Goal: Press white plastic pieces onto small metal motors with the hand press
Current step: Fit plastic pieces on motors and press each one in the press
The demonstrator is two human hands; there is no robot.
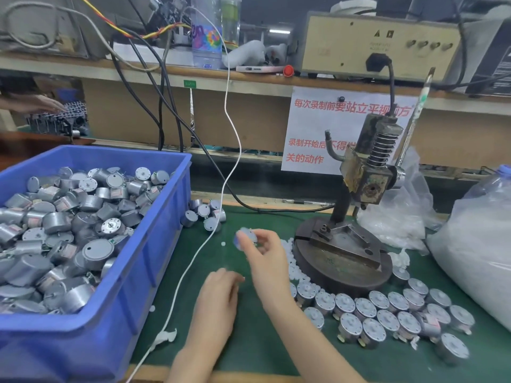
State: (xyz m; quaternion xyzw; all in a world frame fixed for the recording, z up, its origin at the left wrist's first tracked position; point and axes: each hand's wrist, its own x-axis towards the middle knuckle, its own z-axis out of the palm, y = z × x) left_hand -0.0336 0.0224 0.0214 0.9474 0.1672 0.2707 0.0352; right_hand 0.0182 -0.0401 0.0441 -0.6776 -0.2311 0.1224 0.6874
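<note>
Head view: the right hand point(262, 252) pinches a blurred round motor point(244, 236) in its fingertips, raised above the green desk point(249, 341) — just left of the hand press point(359, 186). The left hand point(218, 297) hovers lower with curled fingers; blur hides whether it holds anything. A heap of white plastic pieces point(293, 262) lies against the press base, rows of motors point(387, 308) stand before it — more fill the blue bin point(132, 294) at left.
</note>
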